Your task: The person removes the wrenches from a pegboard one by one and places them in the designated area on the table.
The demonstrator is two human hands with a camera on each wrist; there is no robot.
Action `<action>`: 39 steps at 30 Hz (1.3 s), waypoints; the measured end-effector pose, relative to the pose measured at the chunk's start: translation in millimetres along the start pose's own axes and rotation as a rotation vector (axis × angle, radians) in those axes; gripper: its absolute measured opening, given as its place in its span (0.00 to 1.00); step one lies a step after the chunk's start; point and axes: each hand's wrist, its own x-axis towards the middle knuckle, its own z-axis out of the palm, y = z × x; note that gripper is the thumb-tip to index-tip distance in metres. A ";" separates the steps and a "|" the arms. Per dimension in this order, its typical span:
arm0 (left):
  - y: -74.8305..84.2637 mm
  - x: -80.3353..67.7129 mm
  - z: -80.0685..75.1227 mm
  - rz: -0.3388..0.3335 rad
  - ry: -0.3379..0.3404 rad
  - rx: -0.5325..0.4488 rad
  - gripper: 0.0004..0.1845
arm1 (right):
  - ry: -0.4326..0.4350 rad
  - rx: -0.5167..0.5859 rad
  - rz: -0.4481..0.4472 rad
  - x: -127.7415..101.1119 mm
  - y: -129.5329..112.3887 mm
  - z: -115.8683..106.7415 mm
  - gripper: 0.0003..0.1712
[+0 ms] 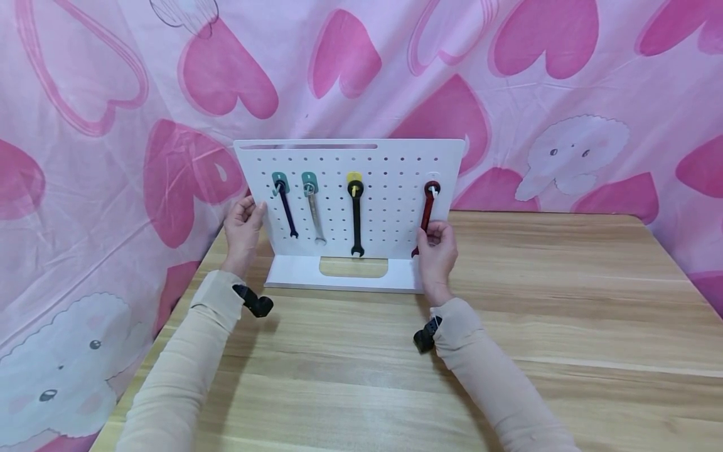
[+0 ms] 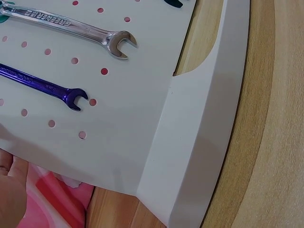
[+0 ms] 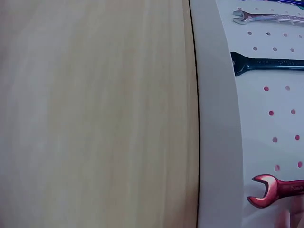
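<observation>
A white pegboard stand point(image 1: 395, 220) stands upright on the table, its flat base point(image 1: 294, 273) towards me. My left hand point(image 1: 243, 235) grips its left edge, thumb near the front face. At the right edge my right hand point(image 1: 437, 257) holds the board beside a red wrench point(image 1: 427, 210), covering part of its shaft in the head view. Further left hang a black wrench point(image 1: 356, 220), a silver wrench point(image 1: 314, 216) and a blue-purple wrench point(image 2: 45, 88), each on its own hook. In the right wrist view the red wrench's open end point(image 3: 270, 191) lies close to the fingers point(image 3: 297, 211).
The stand rests on a wood-grain table point(image 1: 350, 364). Behind and to the left hangs a pink cloth point(image 1: 361, 113) with hearts and cartoon animals. An oblong cutout point(image 1: 353, 267) opens in the stand's base, and a long slot point(image 1: 316, 146) runs along its top.
</observation>
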 end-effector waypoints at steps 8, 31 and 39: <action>-0.6 -1.0 -0.7 0.011 -0.009 0.010 0.16 | -0.129 -0.024 -0.004 5.5 -1.8 -13.5 0.12; 2.9 -1.7 0.2 -0.018 0.004 -0.002 0.14 | -0.426 0.019 0.070 12.4 -12.9 -48.4 0.13; 1.4 -1.4 0.1 -0.013 -0.004 -0.009 0.15 | -0.464 0.008 0.083 10.3 -15.6 -52.6 0.13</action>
